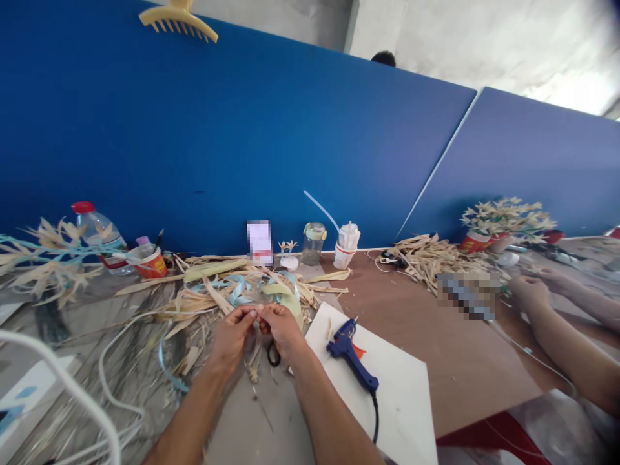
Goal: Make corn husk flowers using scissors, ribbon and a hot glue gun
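Note:
My left hand (pixel 234 336) and my right hand (pixel 278 328) meet fingertip to fingertip over the table's middle. Both are closed in a pinch; what sits between the fingertips is too small to make out. Behind them spreads a pile of dried husk strips (pixel 220 287) with light blue ribbon (pixel 238 290). Black-handled scissors (pixel 274 353) lie partly under my right hand. To the right, a blue glue gun (pixel 356 361) rests on a white board (pixel 407 394).
A bottle (pixel 104 232), a red cup (pixel 150 261), a phone (pixel 260 243), a glass jar (pixel 314 244) and a drink cup (pixel 345 248) stand along the blue partition. White cable (pixel 109 387) loops at left. Another person's arms (pixel 566 336) are at right.

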Tool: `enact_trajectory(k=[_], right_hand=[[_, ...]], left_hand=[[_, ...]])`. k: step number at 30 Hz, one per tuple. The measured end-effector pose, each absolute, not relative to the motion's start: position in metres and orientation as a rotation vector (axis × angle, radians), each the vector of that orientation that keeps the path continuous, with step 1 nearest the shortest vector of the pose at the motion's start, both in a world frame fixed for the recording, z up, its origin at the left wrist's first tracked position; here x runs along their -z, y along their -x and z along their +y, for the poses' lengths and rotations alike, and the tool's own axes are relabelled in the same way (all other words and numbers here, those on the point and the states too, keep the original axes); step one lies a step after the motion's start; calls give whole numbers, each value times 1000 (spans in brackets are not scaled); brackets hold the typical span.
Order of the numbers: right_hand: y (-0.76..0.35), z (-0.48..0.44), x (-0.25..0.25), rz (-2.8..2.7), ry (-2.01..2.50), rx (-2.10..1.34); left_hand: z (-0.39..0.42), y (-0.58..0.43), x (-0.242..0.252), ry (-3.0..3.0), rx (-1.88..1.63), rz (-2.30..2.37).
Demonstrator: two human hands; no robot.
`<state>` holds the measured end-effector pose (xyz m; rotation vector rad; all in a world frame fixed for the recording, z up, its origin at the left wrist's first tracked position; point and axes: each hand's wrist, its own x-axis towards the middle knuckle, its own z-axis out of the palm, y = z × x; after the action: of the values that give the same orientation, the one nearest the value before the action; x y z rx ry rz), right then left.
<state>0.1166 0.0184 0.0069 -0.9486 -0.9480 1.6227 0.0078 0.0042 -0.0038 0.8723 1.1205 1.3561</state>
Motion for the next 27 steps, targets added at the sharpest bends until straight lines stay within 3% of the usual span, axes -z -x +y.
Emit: enact_trajectory(k=[14,21,27], right_hand=[[-138,23,-15,-822,941,-1685],[-160,30,-21,-616,997,-755],[-193,42,-18,-293,1030,-643]], left_hand=[[0,-7,-12,-688,-1399,932],[2,-2,-8,-737,-1268,967],[1,2,-12,-687,-1364,857]])
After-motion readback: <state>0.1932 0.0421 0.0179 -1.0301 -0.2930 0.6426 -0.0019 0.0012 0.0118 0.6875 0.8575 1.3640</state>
